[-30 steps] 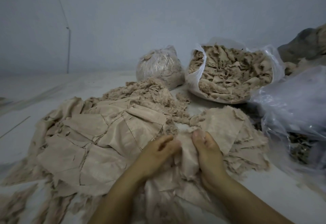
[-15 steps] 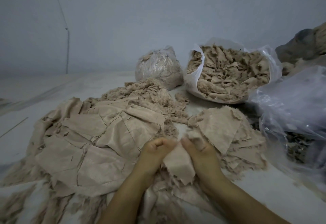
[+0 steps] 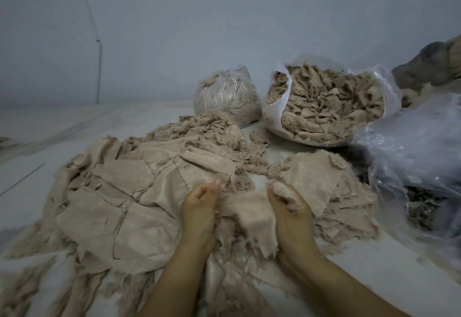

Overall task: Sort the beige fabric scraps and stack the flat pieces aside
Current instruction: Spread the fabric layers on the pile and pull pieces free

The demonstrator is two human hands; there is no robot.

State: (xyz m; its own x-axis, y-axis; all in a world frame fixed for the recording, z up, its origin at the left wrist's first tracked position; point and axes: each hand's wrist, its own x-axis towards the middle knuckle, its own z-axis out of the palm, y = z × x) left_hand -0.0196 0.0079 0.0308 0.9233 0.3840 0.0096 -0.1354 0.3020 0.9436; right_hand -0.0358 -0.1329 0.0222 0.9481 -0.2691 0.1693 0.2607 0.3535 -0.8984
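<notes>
A frayed beige scrap (image 3: pixel 249 213) is stretched between my two hands just above the floor. My left hand (image 3: pixel 199 207) grips its left edge with curled fingers. My right hand (image 3: pixel 290 207) grips its right edge, a wad of the cloth bunched in the fist. Left of my hands lies a broad spread of flat beige pieces (image 3: pixel 119 202). A smaller stack of flat pieces (image 3: pixel 321 179) lies right of my right hand. Beyond them sits a heap of fluffy shredded scraps (image 3: pixel 212 137). More scraps lie under my forearms.
An open white sack full of crumpled beige scraps (image 3: pixel 324 107) stands at the back right, with a tied clear bag (image 3: pixel 224 94) to its left. A large clear plastic bag (image 3: pixel 419 157) crowds the right side. A grey wall rises behind.
My hands have drawn apart, pulling the scrap out wide between them. A second ago they were close together on the bunched cloth.
</notes>
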